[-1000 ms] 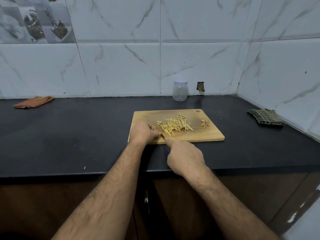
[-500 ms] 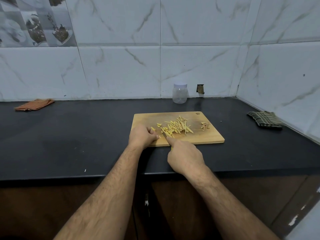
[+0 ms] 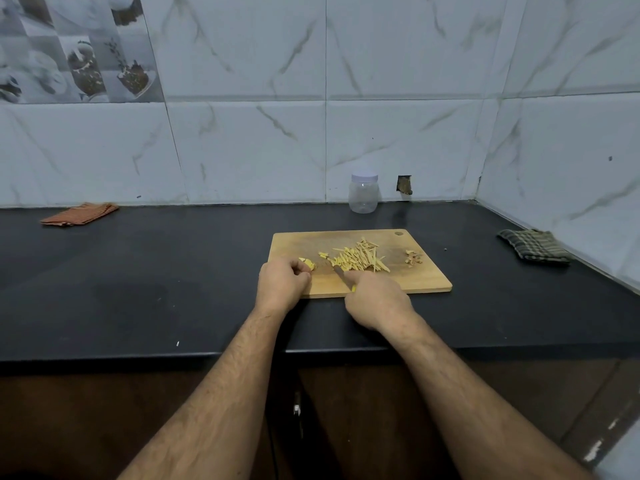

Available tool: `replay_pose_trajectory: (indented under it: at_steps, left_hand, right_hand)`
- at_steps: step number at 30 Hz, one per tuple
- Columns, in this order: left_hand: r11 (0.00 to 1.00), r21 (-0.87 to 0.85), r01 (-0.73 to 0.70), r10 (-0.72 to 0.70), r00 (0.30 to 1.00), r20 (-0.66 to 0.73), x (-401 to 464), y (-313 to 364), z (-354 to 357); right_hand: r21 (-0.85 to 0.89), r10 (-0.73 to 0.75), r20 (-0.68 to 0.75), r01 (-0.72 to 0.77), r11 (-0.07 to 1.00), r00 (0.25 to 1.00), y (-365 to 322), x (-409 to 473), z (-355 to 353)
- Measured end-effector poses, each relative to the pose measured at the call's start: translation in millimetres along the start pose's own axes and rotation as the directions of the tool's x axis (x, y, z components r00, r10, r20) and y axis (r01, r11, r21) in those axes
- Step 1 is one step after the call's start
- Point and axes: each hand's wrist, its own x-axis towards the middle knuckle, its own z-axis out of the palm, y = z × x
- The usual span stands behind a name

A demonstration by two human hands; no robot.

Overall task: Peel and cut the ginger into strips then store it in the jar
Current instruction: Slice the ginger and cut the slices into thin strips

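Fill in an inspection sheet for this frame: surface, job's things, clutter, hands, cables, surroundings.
Surface: black countertop.
Job's things: ginger strips piled on wooden cutting board; uncut ginger piece at left fingertips; lidded clear jar by the wall, apparently empty.
Clutter: peel scraps on board; orange cloth far left; checked green cloth right.
Hands: left hand holds the ginger; right hand grips knife.
Cables: nothing seen.
Surroundings: marble-look wall tiles.

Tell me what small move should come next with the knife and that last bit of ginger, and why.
Probably bring the knife in the right hand over to the ginger piece pinched by the left hand and slice it. That piece looks uncut, while the ginger strips already lie piled on the cutting board, and the jar stands capped by the wall.
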Motion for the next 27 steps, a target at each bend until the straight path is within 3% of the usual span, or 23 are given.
replay_pose_trajectory:
  at_steps: [3, 8, 14, 19, 27]
  left_hand:
    - [0.998, -0.057, 0.031, -0.035, 0.996, -0.084, 2, -2, 0]
    - [0.997, -0.032, 0.064, -0.068, 0.985, -0.157, 9, -2, -2]
    - [0.990, 0.142, 0.023, -0.018, 0.999, -0.040, 15, 12, 1]
    - [0.952, 0.306, -0.013, 0.008, 1.000, 0.020, 19, 20, 3]
    - [0.966, 0.259, 0.001, -0.013, 0.999, 0.047, 23, 15, -1]
  right_hand:
    - [0.134, -0.002, 0.059, -0.006, 0.991, 0.998, 2, 3, 1]
    - [0.202, -0.036, 0.129, 0.009, 0.979, 0.991, 2, 8, -2]
    - [0.163, -0.039, -0.052, 0.047, 0.985, 0.998, -1, 20, 3]
    - [0.151, -0.037, -0.117, 0.055, 0.987, 0.992, 0, 23, 19]
    - [0.190, -0.052, -0.188, 0.088, 0.978, 0.981, 9, 25, 25]
